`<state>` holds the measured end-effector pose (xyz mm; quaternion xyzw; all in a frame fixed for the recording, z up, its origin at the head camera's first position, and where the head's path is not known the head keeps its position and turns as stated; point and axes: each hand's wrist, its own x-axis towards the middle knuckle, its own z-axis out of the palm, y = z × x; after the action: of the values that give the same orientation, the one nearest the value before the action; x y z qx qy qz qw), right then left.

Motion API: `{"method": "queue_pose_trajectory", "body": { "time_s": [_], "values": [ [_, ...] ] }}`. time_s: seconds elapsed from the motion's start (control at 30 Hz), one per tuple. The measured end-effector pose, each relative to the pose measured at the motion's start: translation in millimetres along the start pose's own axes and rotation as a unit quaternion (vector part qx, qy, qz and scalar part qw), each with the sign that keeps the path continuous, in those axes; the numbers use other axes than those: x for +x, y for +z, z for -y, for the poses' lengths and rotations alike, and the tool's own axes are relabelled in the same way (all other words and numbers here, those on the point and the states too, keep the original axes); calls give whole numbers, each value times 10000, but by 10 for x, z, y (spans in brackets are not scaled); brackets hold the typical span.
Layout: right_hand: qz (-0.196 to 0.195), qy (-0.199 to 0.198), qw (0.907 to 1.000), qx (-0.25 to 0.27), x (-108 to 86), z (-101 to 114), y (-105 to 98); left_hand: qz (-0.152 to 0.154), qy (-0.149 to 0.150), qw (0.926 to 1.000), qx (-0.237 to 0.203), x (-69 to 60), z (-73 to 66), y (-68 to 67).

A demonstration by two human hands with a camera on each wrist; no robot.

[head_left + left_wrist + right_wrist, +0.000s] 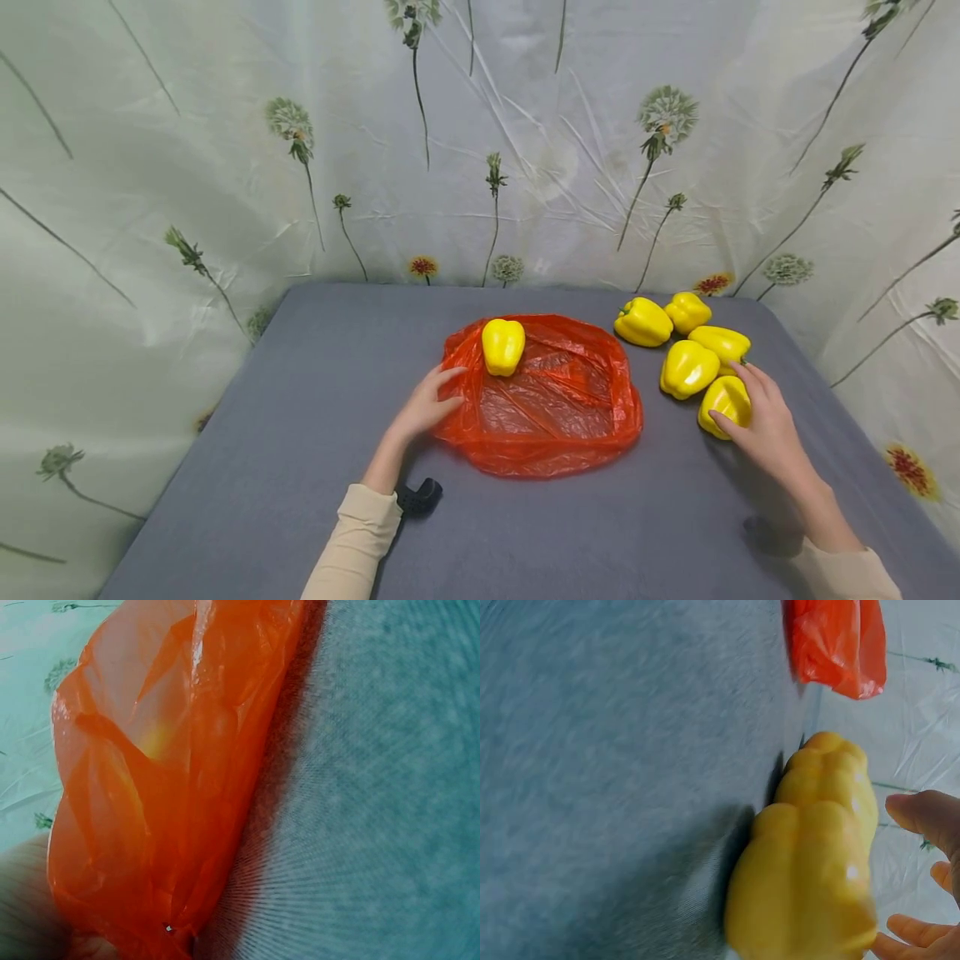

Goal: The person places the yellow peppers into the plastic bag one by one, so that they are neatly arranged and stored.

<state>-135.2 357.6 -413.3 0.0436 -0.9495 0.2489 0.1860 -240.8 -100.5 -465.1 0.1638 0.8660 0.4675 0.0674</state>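
A red plastic bag (543, 458) lies spread wide at the table's middle, its mouth upward. One yellow bell pepper (502, 348) is at the bag's back left; in the left wrist view a blurred yellow patch shows through the plastic. My left hand (426, 407) touches the bag's left side, thumb and fingers apart; the plastic partly hides it in the left wrist view. Around the nearest loose bell pepper (724, 405) on the right, my right hand (768, 425) spreads its thumb and fingers. In the right wrist view the thumb stays off the peppers (799, 900).
Several more yellow bell peppers (687, 368) cluster behind the nearest one, right of the bag. A grey cloth covers the table (300, 467). Behind it hangs a pale curtain (547, 192) printed with dandelions. Black wrist gear (420, 497) shows under the left wrist.
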Motion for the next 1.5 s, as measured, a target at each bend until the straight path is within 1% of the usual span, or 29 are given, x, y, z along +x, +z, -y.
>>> {"method": "queue_pose_trajectory", "body": {
  "time_s": [0.3,0.4,0.63,0.93,1.0,1.2,1.5],
  "values": [
    [218,250,9994,-20,-46,-130,27,-3,56,10000,42,3,8,3],
    [228,311,9992,-55,-61,-157,42,-27,54,10000,-16,4,8,4],
    [221,383,9990,-96,-123,-202,49,-43,153,9999,22,5,12,21],
    [332,504,9981,-81,-172,-241,66,-7,76,10000,-38,-11,-5,13],
    [291,517,9982,-82,-170,-244,74,-26,89,10000,-34,-9,-3,8],
    [96,482,9986,-184,-182,-244,85,-16,-33,10000,-55,1,7,10],
    [-152,555,9979,-279,-186,-229,95,-32,-39,10000,-57,-1,6,14]
  ]
}}
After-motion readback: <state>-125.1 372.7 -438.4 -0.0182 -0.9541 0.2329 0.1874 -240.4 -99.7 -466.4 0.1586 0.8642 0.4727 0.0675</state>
